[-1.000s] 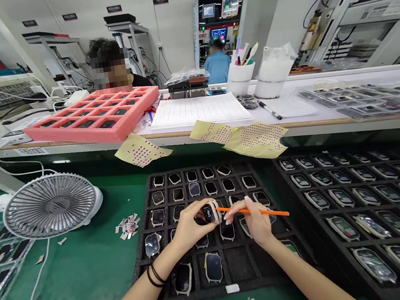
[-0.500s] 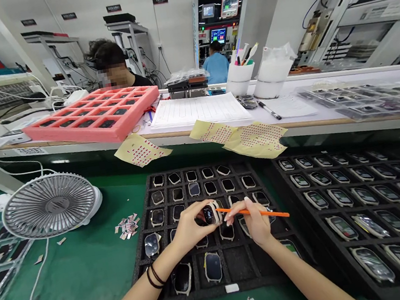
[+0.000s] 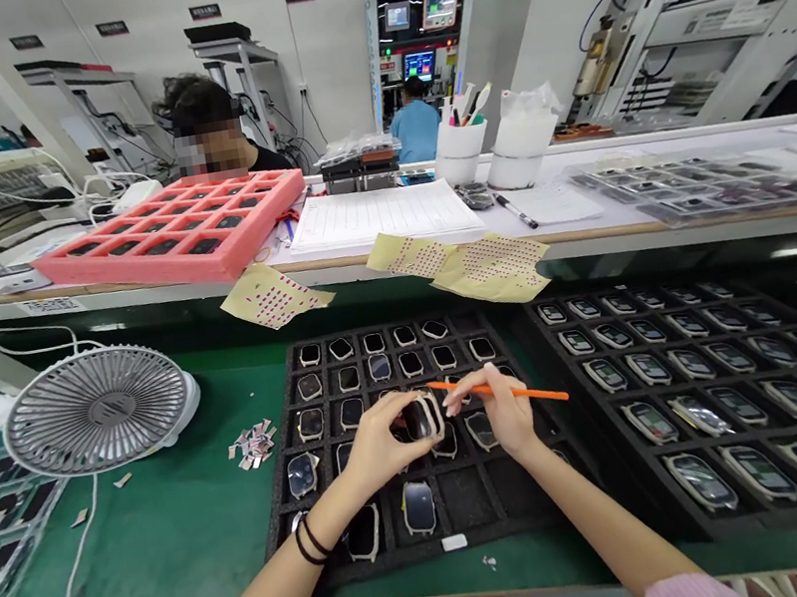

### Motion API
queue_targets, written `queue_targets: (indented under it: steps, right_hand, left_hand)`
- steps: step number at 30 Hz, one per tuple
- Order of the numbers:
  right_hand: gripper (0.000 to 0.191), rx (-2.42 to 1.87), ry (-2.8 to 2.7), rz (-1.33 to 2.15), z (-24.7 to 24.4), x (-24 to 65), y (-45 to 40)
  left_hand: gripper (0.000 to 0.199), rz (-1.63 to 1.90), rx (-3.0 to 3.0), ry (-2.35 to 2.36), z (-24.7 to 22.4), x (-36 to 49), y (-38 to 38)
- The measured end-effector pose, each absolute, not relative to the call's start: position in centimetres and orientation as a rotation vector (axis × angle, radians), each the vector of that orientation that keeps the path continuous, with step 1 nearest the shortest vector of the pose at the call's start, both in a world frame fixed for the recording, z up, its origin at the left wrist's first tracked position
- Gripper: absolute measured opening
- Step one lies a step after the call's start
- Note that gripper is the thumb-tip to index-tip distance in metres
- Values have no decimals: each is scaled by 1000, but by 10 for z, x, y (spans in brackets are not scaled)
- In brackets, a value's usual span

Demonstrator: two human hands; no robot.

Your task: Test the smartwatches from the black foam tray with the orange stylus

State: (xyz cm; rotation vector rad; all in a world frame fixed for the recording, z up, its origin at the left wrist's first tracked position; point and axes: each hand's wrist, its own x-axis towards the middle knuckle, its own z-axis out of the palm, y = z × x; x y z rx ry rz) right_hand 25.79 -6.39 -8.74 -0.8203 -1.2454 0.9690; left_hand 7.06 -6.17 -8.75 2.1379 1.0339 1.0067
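Note:
Between the fingers and thumb of my left hand [image 3: 380, 443] is a smartwatch [image 3: 422, 418] without a strap, its dark screen facing left. My right hand [image 3: 501, 410] pinches a thin orange stick-like tool [image 3: 539, 394]. The tool's left end is close to the upper edge of the watch; whether it touches I cannot tell. Both hands are above a black foam tray [image 3: 468, 499], whose compartments hold several more watches, one of them a dark-screened watch [image 3: 420, 508] near the front. Parts of the tray are hidden beneath my hands.
A second black tray of watches [image 3: 700, 481] stands on the right. To the left are a grey fan [image 3: 103, 411] and a pile of small pale pieces [image 3: 251, 445]. Yellow sticker sheets [image 3: 492, 269] hang from the shelf, which bears a pink foam tray [image 3: 226, 260]. A person [image 3: 213, 131] sits behind it.
The watch has turned in my left hand; its screen, lit with a display before, now looks dark. The orange tool's left end is slightly higher. The whole view has shifted a little.

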Motion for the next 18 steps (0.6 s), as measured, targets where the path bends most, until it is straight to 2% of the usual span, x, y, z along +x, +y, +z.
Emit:
queue_targets:
  steps: [3, 6, 10, 14, 16, 18]
  right_hand:
    - [47, -934, -1294, 881, -72, 273, -80]
    - [41, -1246, -1495, 638, -72, 293, -107]
    - [38, -1650, -1616, 202, -97, 320, -144]
    - [41, -1822, -1694, -142, -127, 332, -165]
    - [41, -1844, -1693, -187, -136, 332, -167]
    - [40, -1826, -1657, -161, -140, 331, -165]
  left_hand:
    - [46, 872, 2299, 1032, -88, 78, -87]
    - [43, 669, 2412, 1080, -97, 86, -112]
    - [40, 598, 2427, 1115, -97, 98, -119]
    - [39, 602, 2538, 981, -89, 127, -104]
    - [46, 545, 2612, 914, -95, 143, -99]
    - [61, 497, 2656, 891, -108, 154, -99]
